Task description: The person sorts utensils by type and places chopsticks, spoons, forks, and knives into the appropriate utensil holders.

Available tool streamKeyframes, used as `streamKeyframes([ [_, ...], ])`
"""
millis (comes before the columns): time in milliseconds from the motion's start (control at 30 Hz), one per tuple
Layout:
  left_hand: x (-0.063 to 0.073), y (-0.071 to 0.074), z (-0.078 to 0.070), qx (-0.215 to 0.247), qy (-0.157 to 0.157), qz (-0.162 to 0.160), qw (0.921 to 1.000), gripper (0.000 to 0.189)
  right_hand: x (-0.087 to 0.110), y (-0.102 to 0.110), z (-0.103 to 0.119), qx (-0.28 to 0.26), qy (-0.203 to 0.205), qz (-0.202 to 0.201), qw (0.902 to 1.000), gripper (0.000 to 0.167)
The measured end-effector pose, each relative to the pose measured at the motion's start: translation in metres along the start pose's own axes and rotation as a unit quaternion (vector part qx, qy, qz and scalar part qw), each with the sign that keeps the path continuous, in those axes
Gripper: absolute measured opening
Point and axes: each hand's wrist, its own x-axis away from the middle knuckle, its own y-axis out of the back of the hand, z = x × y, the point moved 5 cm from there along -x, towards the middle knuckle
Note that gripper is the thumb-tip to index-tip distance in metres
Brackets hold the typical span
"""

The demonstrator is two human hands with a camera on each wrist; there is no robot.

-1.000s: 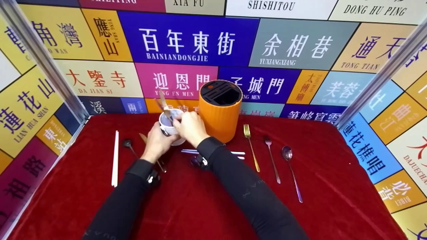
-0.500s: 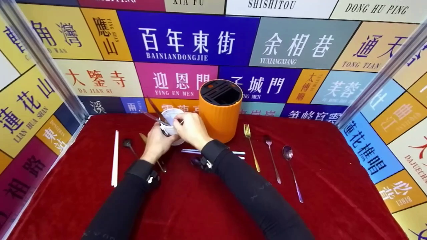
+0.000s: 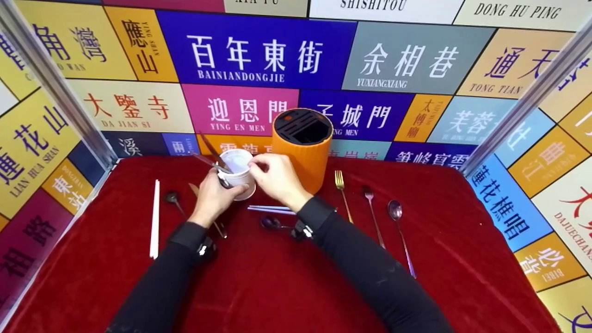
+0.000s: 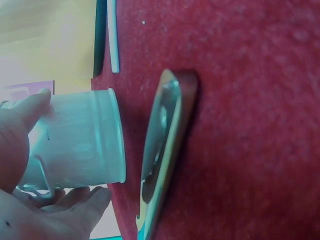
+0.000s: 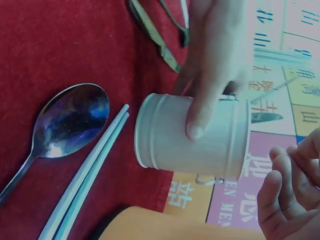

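My left hand [image 3: 212,196] grips a white cup [image 3: 243,185] with small wire loops at its sides. In the left wrist view the cup [image 4: 80,140] lies between thumb and fingers. Two slim utensils stand in it and lean left over the rim, one dark brown [image 3: 212,149], one silvery [image 3: 202,158]. My right hand [image 3: 280,178] is at the cup's right rim, fingers loosely bent. In the right wrist view, this right hand [image 5: 292,190] shows bent fingers beside the cup's mouth, and nothing is visible between them.
An orange utensil holder [image 3: 303,162] with a slotted black top stands behind my right hand. White chopsticks [image 3: 155,217], a dark spoon [image 3: 172,198] and a knife [image 4: 160,145] lie left. Bluish chopsticks [image 3: 270,209] and a spoon [image 5: 72,120] lie in front; a gold fork [image 3: 341,185], another fork [image 3: 370,203] and spoon [image 3: 396,212] lie right.
The utensils in the cup have tipped over to the left. My right hand has let go of them and drawn back slightly to the right. My left hand keeps its hold on the cup.
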Motion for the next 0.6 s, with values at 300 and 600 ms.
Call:
streamKeyframes([
  [300,0.014,0.021,-0.009,-0.055,0.008,0.013,0.9983,0.078,0.016,0.029,-0.013,-0.023,-0.008,0.006,0.9997,0.021],
  [600,0.038,0.033,-0.031,-0.130,-0.018,-0.020,0.9912,0.037,0.035,0.064,-0.018,-0.051,-0.009,0.012,0.9986,0.020],
])
